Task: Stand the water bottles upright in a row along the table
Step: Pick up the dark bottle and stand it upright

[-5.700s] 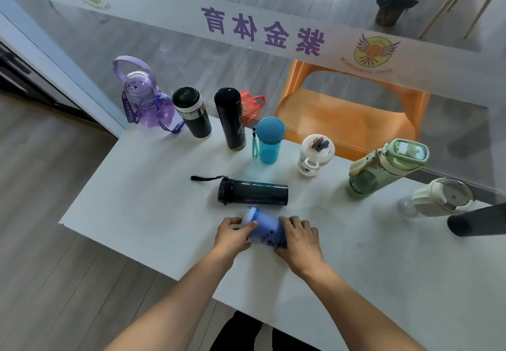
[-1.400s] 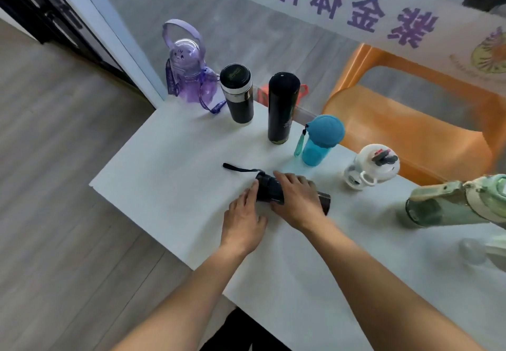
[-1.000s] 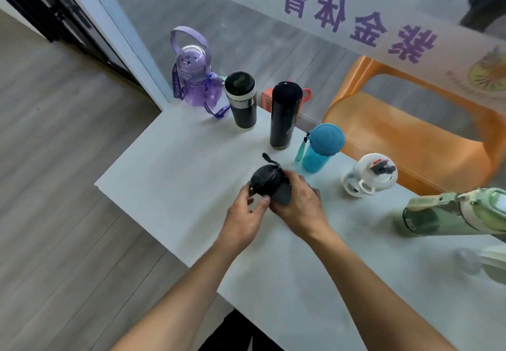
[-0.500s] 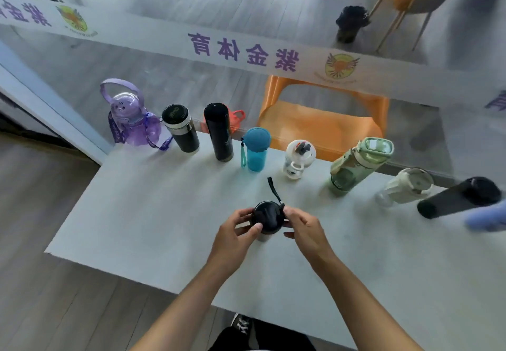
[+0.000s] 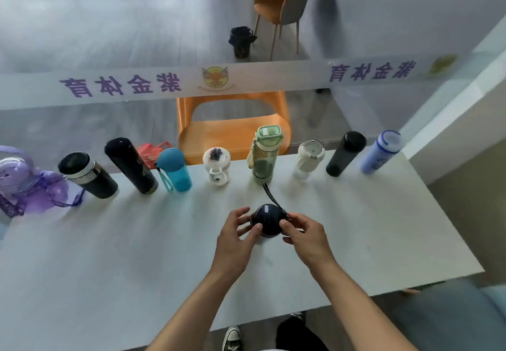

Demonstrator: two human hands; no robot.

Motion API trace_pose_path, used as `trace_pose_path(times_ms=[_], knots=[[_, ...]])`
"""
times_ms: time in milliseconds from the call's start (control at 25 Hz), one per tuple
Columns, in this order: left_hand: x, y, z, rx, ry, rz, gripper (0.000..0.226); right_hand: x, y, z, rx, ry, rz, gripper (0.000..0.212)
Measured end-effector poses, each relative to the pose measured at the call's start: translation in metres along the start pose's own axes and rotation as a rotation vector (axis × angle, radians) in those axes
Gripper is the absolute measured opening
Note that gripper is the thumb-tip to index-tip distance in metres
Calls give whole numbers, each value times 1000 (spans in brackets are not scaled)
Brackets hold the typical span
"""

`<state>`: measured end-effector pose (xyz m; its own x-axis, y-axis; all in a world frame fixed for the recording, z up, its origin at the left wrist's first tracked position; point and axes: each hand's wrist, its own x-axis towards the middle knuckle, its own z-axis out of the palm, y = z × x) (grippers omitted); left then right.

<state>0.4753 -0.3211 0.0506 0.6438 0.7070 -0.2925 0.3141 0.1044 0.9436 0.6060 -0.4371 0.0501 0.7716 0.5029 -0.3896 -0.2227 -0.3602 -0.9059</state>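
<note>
Head view: dark bottle (image 5: 267,224) stands upright mid-table (image 5: 109,255), pinched between left hand (image 5: 236,241) fingers at 9 o'clock and right hand (image 5: 305,234) fingers at 3 (strap at 12).

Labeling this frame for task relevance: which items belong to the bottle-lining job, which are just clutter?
Job:
- dark bottle with strap, in the grip of left hand and right hand
- row at the far edge: purple jug, black tumbler, tall black flask, teal bottle, small white bottle, green bottle, white tumbler, matte black flask, blue bottle
- table

Lying about:
- orange chair
- red bag
- bin
</note>
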Motion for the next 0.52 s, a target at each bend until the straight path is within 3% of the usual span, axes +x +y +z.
trace_pose_path(times_ms=[240, 520], knots=[[32, 31, 124, 103, -236, 51, 31, 36, 12, -118, 119, 233, -4, 14], [68, 60, 315, 145, -362, -14, 34, 113, 31, -292, 156, 362, 38, 18]])
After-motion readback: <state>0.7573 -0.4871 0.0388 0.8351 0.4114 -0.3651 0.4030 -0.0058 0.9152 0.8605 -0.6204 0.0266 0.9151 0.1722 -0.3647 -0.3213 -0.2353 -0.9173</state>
